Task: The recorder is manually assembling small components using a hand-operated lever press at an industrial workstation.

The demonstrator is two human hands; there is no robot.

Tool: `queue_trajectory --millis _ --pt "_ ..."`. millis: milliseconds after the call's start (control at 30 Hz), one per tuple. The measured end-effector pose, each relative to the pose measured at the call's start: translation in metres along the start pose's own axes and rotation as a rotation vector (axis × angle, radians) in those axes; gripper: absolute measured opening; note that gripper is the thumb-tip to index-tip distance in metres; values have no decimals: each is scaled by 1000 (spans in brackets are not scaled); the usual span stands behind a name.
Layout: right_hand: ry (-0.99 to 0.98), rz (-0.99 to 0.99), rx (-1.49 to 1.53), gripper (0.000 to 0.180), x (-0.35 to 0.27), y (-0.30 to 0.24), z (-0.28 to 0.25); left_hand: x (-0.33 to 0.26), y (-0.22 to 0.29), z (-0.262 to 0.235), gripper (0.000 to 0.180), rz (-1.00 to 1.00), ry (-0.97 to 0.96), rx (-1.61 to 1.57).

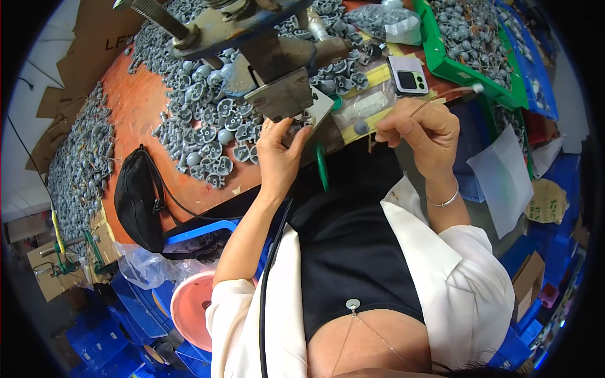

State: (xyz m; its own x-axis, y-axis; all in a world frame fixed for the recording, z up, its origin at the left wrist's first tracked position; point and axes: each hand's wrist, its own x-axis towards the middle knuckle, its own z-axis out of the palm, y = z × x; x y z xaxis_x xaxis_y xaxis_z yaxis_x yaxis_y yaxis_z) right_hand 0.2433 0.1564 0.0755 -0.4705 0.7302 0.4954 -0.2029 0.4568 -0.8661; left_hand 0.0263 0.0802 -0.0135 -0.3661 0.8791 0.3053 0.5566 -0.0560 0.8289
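Note:
My left hand (280, 151) reaches under the metal plate (282, 94) of a bench press (265, 57). Its thumb and fingers curl at the work spot, where the press and the fingers themselves hide what is between them. To the right, my right hand (425, 129) is raised in front of the table edge, fingers pinched on a thin wire (441, 97). The wire runs up and right to a small white tip (477, 88). Left of my left hand, many grey plastic parts (208, 135), some round and some open shells, lie on the red-orange table (142, 88).
A black pouch (140, 198) lies at the table's front left. A phone (408, 75) sits beyond my right hand, beside a green crate (466, 75) of grey parts. A green handle (322, 169) hangs below the press; a pink bucket (192, 309) stands lower left.

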Motion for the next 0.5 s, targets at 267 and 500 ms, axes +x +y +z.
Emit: queue_trajectory --millis 267,500 --pt "-204 -135 -245 26 2 -1 -14 73 -79 -118 22 89 393 595" --pt "-124 331 15 12 -9 -8 7 106 -140 -142 24 -12 218 807"
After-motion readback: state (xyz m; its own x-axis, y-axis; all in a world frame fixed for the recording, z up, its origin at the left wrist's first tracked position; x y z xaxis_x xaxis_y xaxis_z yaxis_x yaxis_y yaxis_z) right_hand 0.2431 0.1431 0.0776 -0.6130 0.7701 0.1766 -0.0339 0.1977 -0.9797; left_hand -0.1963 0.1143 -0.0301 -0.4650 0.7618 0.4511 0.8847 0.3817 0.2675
